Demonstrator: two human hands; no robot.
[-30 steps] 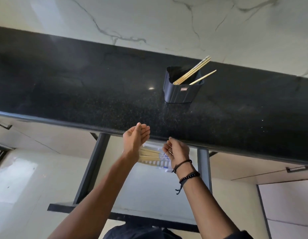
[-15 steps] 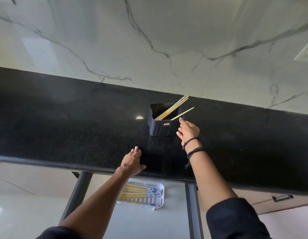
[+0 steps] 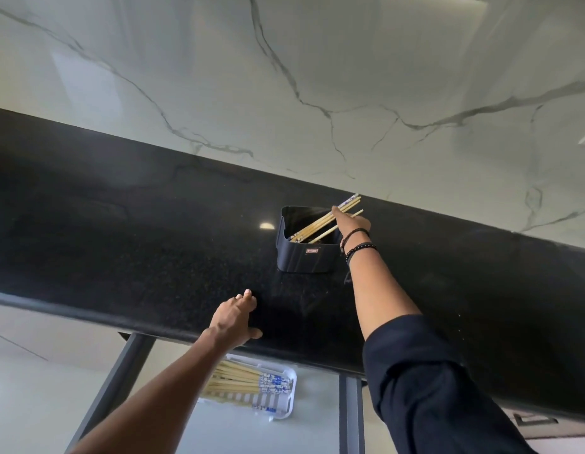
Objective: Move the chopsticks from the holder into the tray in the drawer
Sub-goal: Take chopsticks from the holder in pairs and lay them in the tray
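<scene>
Head view: right hand (image 3: 353, 222) touches the chopsticks (image 3: 317, 224) leaning in the holder (image 3: 304, 257); I cannot tell whether it grips them. Left hand (image 3: 235, 317) lies flat on the worktop (image 3: 120, 224). The sticks are probably light, stiff and smooth; pinch them near their upper ends.

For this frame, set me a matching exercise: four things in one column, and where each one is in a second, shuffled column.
Things
1. dark rectangular plastic holder
2. white slotted plastic tray
3. left hand
4. right hand

Places
A. in the open drawer below the counter
B. resting on the black stone countertop, at its front edge
C. at the bamboo chopsticks leaning out of the holder
D. standing on the countertop, near the marble wall

Pairs: 1-D, 2-A, 3-B, 4-C.
</scene>
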